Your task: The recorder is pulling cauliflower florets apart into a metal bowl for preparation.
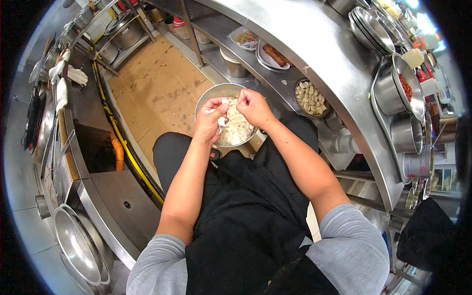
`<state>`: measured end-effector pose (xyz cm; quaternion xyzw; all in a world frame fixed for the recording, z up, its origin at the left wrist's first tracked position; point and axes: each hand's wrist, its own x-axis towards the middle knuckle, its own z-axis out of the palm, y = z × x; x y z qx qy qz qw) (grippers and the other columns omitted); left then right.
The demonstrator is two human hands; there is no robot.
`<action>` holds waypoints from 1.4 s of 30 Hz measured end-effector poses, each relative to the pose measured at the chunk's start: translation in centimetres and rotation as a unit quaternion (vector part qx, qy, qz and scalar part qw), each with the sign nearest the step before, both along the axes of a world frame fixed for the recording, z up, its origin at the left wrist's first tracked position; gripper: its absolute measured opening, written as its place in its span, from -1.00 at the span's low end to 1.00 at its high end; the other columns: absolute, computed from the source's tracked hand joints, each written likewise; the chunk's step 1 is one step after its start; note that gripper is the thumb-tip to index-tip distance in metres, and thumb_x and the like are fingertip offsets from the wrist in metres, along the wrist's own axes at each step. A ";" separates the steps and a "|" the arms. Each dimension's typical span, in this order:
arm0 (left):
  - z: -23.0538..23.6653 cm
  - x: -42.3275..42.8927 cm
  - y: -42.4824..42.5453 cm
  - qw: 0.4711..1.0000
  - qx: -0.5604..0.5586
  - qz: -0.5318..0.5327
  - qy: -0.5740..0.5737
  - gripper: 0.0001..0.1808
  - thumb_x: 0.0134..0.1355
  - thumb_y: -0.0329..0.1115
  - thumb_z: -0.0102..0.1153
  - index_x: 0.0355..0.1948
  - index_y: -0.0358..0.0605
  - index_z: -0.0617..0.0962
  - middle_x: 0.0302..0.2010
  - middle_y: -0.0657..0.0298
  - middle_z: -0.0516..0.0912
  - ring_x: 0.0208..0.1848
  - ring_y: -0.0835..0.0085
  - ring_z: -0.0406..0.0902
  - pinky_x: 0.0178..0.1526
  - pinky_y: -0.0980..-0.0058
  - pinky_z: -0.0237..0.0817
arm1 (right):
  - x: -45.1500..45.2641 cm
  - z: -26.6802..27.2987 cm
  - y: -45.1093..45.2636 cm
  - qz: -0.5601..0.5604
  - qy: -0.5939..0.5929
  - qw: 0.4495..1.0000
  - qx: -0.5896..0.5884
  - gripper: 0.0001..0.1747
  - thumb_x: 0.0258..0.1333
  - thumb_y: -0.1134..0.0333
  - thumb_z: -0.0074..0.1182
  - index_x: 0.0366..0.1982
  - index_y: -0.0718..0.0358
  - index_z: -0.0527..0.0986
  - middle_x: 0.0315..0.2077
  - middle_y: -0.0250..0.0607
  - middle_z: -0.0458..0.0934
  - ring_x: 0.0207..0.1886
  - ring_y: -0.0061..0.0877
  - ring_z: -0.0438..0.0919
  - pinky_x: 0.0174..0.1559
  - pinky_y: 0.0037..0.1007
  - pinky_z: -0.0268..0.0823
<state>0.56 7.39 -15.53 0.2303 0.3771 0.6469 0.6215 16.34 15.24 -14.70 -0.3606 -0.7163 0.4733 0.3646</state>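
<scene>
A round metal pot (200, 99) stands between my knees, holding many pale pieces that look like garlic cloves and skins (236, 129). Over its left side my left hand (211, 120) holds whitish garlic cloves, one of them up between thumb and fingertips. My right hand (254, 107) is over the pot's right side, thumb and forefinger pinched close to that clove; whether something small is between them is hidden. To the right, on the lower shelf, a metal bowl holds peeled garlic cloves (311, 97).
A stainless steel counter (295, 33) curves along the right, with metal bowls (368, 31) and a bowl of red chopped food (405, 87). Its lower shelf bears a plate with a brown food piece (274, 55). At left are a yellow pipe (127, 151), a stove counter and colanders (77, 239).
</scene>
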 end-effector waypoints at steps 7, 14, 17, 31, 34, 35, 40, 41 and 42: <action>2.1 0.0 0.1 0.998 -0.021 0.018 -0.057 -0.75 0.24 -0.31 0.27 -0.08 -0.04 0.55 -0.28 0.34 0.61 -0.52 0.66 0.38 -0.42 0.62 0.33 | 0.2 -0.2 0.5 -0.064 -0.069 0.995 -0.030 -0.87 -0.06 0.44 0.10 -0.57 0.30 0.42 -0.65 -0.22 0.47 -0.56 -0.54 0.42 -0.45 -0.39 0.28; 1.0 -0.6 0.7 0.990 0.005 0.034 0.135 -0.62 0.25 -0.30 0.26 0.06 -0.21 0.56 -0.14 0.16 0.70 -0.14 0.54 0.61 -0.25 0.60 0.37 | -0.3 -1.1 0.1 -0.071 -0.082 0.994 -0.032 -0.89 0.04 0.48 0.00 -0.42 0.27 0.56 -0.54 -0.09 0.59 -0.48 -0.38 0.57 -0.38 -0.36 0.37; 0.8 -0.4 0.9 0.983 0.007 0.046 0.176 -0.63 0.23 -0.34 0.27 0.04 -0.22 0.57 -0.15 0.16 0.70 -0.15 0.55 0.60 -0.24 0.59 0.37 | -0.2 -0.1 -0.4 -0.036 -0.073 0.996 -0.029 -0.85 0.06 0.49 -0.04 -0.40 0.29 0.56 -0.55 -0.13 0.59 -0.48 -0.44 0.56 -0.37 -0.38 0.38; 0.3 0.8 0.4 0.922 0.029 0.105 0.371 -0.68 0.22 -0.38 0.23 -0.01 -0.23 0.66 -0.25 0.25 0.71 -0.39 0.65 0.50 -0.30 0.63 0.35 | -0.5 -0.4 -0.7 -0.007 0.078 0.993 -0.089 -0.92 0.09 0.53 0.17 -0.34 0.33 0.52 -0.48 -0.46 0.54 -0.53 -0.85 0.35 -0.45 -0.69 0.24; 0.3 0.7 0.1 0.926 0.012 0.079 0.369 -0.69 0.23 -0.37 0.22 -0.01 -0.24 0.66 -0.26 0.26 0.71 -0.42 0.67 0.49 -0.35 0.65 0.34 | -0.4 0.9 -1.2 -0.042 0.035 0.998 -0.014 -0.91 0.07 0.54 0.19 -0.35 0.31 0.51 -0.49 -0.47 0.54 -0.54 -0.86 0.32 -0.47 -0.69 0.21; 0.2 0.9 0.1 0.926 0.014 0.078 0.368 -0.69 0.23 -0.37 0.22 -0.01 -0.24 0.66 -0.26 0.26 0.71 -0.42 0.67 0.49 -0.35 0.65 0.34 | -0.3 1.0 -1.3 -0.044 0.034 0.998 -0.013 -0.91 0.07 0.54 0.19 -0.35 0.31 0.51 -0.49 -0.47 0.54 -0.54 -0.86 0.32 -0.47 -0.69 0.21; -0.2 0.8 0.3 0.903 0.052 0.101 0.414 -0.74 0.23 -0.34 0.23 -0.09 -0.23 0.69 -0.27 0.26 0.71 -0.41 0.65 0.52 -0.36 0.63 0.36 | -0.1 2.5 -1.8 -0.049 0.024 0.993 0.108 -0.89 -0.03 0.55 0.22 -0.40 0.30 0.54 -0.52 -0.36 0.53 -0.60 -0.77 0.34 -0.52 -0.61 0.19; -0.1 0.8 0.2 0.903 0.054 0.102 0.413 -0.74 0.23 -0.34 0.23 -0.09 -0.23 0.69 -0.27 0.26 0.71 -0.41 0.65 0.52 -0.36 0.63 0.36 | -0.1 2.4 -1.8 -0.049 0.024 0.992 0.110 -0.89 -0.03 0.55 0.22 -0.40 0.30 0.54 -0.52 -0.36 0.53 -0.60 -0.77 0.34 -0.52 -0.61 0.19; 0.0 0.8 0.1 0.900 0.059 0.102 0.419 -0.74 0.22 -0.34 0.24 -0.11 -0.23 0.69 -0.27 0.25 0.72 -0.40 0.64 0.52 -0.36 0.63 0.36 | 0.0 2.3 -1.8 -0.042 0.021 0.992 0.120 -0.90 -0.05 0.55 0.22 -0.42 0.30 0.55 -0.53 -0.34 0.51 -0.61 -0.73 0.35 -0.52 -0.59 0.19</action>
